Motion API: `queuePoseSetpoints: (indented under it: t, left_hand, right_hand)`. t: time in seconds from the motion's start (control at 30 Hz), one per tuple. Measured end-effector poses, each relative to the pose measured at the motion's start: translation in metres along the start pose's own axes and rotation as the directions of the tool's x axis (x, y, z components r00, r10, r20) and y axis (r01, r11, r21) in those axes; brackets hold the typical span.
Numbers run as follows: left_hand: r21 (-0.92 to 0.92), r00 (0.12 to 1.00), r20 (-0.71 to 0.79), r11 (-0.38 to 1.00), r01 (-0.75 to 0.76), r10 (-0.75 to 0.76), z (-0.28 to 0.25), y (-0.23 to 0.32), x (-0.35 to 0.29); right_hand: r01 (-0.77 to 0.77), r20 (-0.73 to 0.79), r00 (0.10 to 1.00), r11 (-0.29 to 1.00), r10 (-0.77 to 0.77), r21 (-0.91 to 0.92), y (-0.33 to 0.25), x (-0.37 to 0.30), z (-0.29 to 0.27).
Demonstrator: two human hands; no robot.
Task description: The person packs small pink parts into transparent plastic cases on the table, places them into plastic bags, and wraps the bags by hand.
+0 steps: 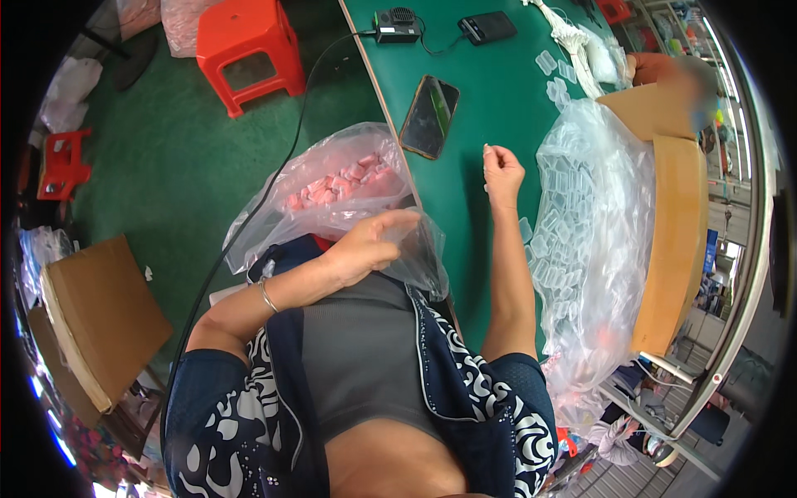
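My right hand is raised over the green table, its fingers closed in a pinch. Something small and pale may show at the fingertips, too small to name. My left hand is in front of my body at the clear plastic bag, with the index finger stretched out and the other fingers partly bent. No held thing shows in it. Inside that bag lie several small pink pieces. To the right of my right hand, a large clear bag holds many small clear plastic boxes.
A phone lies beyond my hands, with a black cabled device and a dark box-shaped device behind it. Cardboard borders the right side. A red stool stands on the floor at left. A black cable hangs along the left.
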State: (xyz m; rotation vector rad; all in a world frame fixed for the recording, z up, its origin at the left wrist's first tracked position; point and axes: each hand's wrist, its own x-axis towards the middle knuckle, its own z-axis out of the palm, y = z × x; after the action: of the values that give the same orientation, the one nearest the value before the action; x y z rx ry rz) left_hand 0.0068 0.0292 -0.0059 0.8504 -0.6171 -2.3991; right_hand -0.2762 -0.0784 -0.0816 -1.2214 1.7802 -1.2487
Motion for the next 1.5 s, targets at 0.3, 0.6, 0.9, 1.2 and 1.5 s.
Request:
queuePoseSetpoints:
  t: [0.3,0.6,0.9,1.2,1.5]
  left_hand:
    - [-0.004,0.999,-0.027,1.000,-0.031,0.030,0.006,0.005,0.000]
    - [-0.020,1.000,-0.021,1.000,0.016,-0.017,0.011,0.004,-0.010]
    - [-0.015,0.999,0.013,0.999,0.035,-0.034,-0.002,0.004,-0.020]
    - [0.020,0.992,0.105,0.997,0.071,-0.072,-0.008,0.016,-0.026]
    - [0.038,0.959,0.235,0.987,0.153,-0.158,-0.032,0.035,-0.017]
  right_hand:
    - [-0.462,0.288,0.885,0.773,0.367,0.434,-0.082,-0.122,0.002]
    - [-0.119,0.264,0.961,0.987,0.085,0.112,-0.014,-0.190,0.051]
    - [0.226,0.230,0.956,0.956,-0.180,-0.189,-0.009,-0.202,0.043]
    - [0.325,0.162,0.946,0.829,-0.281,-0.456,-0.077,-0.227,0.004]
    - [0.122,0.289,0.957,0.852,0.036,-0.510,-0.018,-0.241,0.034]
